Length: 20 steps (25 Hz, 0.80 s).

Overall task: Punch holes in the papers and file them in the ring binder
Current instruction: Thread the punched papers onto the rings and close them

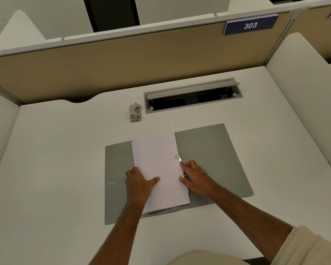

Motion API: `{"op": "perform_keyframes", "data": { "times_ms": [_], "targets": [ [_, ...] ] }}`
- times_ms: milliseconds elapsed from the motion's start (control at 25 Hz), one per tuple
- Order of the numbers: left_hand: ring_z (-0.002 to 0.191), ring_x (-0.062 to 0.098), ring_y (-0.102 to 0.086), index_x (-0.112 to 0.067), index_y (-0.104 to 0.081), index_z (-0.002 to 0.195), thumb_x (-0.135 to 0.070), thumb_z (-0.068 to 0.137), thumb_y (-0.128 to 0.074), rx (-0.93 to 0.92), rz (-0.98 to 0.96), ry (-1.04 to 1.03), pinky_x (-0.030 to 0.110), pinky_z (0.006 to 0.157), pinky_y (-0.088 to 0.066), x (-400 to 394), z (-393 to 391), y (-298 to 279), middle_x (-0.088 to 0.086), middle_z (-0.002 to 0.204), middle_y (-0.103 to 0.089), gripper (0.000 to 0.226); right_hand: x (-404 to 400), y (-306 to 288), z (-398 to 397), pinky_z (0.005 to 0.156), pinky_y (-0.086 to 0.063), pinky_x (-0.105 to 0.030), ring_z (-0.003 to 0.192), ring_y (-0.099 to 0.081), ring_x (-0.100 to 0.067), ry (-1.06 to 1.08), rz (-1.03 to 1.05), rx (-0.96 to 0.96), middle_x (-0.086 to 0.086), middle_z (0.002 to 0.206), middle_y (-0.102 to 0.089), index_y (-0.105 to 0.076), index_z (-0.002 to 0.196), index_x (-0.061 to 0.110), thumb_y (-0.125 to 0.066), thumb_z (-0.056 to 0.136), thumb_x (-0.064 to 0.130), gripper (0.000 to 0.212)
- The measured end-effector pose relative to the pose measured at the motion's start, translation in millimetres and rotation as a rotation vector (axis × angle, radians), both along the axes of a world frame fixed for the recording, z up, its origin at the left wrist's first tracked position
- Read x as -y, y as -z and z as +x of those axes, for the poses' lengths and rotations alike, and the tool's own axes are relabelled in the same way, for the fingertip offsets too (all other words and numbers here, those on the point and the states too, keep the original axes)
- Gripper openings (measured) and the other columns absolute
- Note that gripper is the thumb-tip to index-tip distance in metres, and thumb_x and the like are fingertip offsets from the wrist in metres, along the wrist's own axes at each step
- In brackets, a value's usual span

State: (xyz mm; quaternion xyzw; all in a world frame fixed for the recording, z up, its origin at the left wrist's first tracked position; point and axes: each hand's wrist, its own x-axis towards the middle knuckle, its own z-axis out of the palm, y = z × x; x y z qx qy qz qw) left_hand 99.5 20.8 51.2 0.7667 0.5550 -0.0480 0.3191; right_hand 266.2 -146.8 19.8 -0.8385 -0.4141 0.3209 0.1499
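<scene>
While our left hand (139, 181) grips the papers (155, 155), our right hand (196, 176) pinches the rings (178, 156) of the ring binder (208, 150)

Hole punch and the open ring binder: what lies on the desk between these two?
Nothing: in the head view, only bare white desk separates the hole punch from the ring binder and its papers.

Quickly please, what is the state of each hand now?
Left hand: holds the papers, thumb on top.
Right hand: finger and thumb at the binder rings; grip cannot be told.
</scene>
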Motion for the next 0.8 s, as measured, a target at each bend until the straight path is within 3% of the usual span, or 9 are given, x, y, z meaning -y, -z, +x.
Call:
{"op": "perform_keyframes", "data": {
  "times_ms": [160,360,680,800],
  "targets": [
    [0.131,0.033,-0.043,-0.005,-0.042,0.138,-0.058,0.069,-0.087,-0.045,0.043,-0.004,0.047,0.103,-0.048,2.5,0.7,1.9,0.015,0.140,-0.042,0.098,0.1,0.4,-0.3,0.104,-0.043,-0.042,0.112,-0.051,-0.021,-0.007,0.009,-0.002,-0.002,0.127,-0.043,-0.029,0.155,0.022,-0.052,0.098,0.048,0.067],
    [0.130,0.035,-0.046,-0.006,-0.040,0.141,-0.058,0.068,-0.088,-0.028,0.010,-0.072,0.050,0.103,-0.049,2.6,5.0,1.3,0.016,0.140,-0.043,0.101,1.2,1.6,0.0,0.105,-0.042,-0.042,0.113,-0.050,-0.020,-0.004,0.015,-0.010,-0.003,0.129,-0.042,-0.027,0.156,0.021,-0.051,0.099,0.047,0.067],
    [0.120,0.031,-0.056,-0.010,-0.046,0.136,-0.051,0.068,-0.090,0.085,-0.150,-0.086,0.047,0.097,-0.053,15.9,27.9,-2.7,0.010,0.131,-0.049,0.090,1.1,1.1,-0.6,0.105,-0.040,-0.041,0.114,-0.050,-0.021,0.009,0.018,-0.008,-0.002,0.129,-0.042,-0.030,0.154,0.023,-0.051,0.098,0.048,0.065],
    [0.110,0.028,-0.063,-0.013,-0.051,0.132,-0.043,0.069,-0.090,0.201,-0.233,-0.168,0.045,0.093,-0.056,14.0,30.7,-4.0,0.006,0.127,-0.060,0.080,1.2,-0.6,-1.0,0.104,-0.042,-0.041,0.113,-0.050,-0.021,0.006,0.033,-0.005,-0.003,0.128,-0.043,-0.030,0.154,0.023,-0.049,0.099,0.049,0.064]
  ]
}}
